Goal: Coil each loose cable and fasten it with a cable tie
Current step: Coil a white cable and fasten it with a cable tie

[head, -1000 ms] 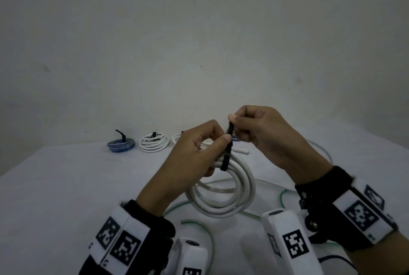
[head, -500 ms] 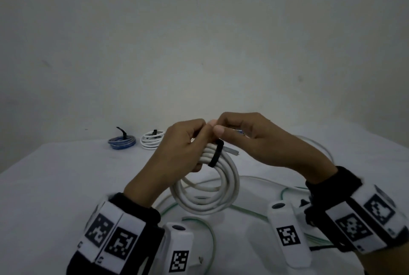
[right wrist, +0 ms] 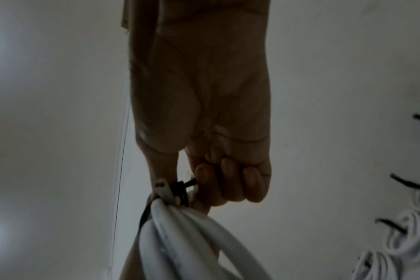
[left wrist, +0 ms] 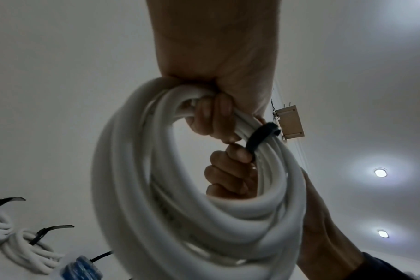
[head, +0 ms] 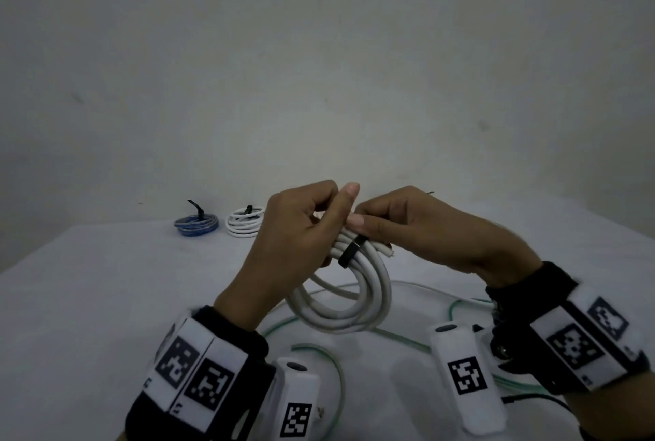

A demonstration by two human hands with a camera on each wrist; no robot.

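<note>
A thick white cable coil [head: 342, 313] hangs above the table between both hands. My left hand [head: 319, 217] grips the coil's top, its fingers curled through the loop [left wrist: 212, 117]. A black cable tie [head: 350, 252] sits as a band round the strands just right of that grip. My right hand [head: 359, 224] pinches the tie at its head [right wrist: 180, 186], beside the cable's cut end [right wrist: 160, 184]. The other right fingers are curled in. The tie's tail is hidden by the hands.
A tied blue coil [head: 196, 224] and a tied white coil [head: 245, 221] lie at the table's far edge by the wall. A loose pale green cable [head: 400, 336] snakes over the white cloth under my hands. A thin black cable [head: 531, 396] lies at the right.
The tie stood as an upright strap between my fingers a second ago; now it is a tight band round the coil. Both hands closed together and shifted slightly left.
</note>
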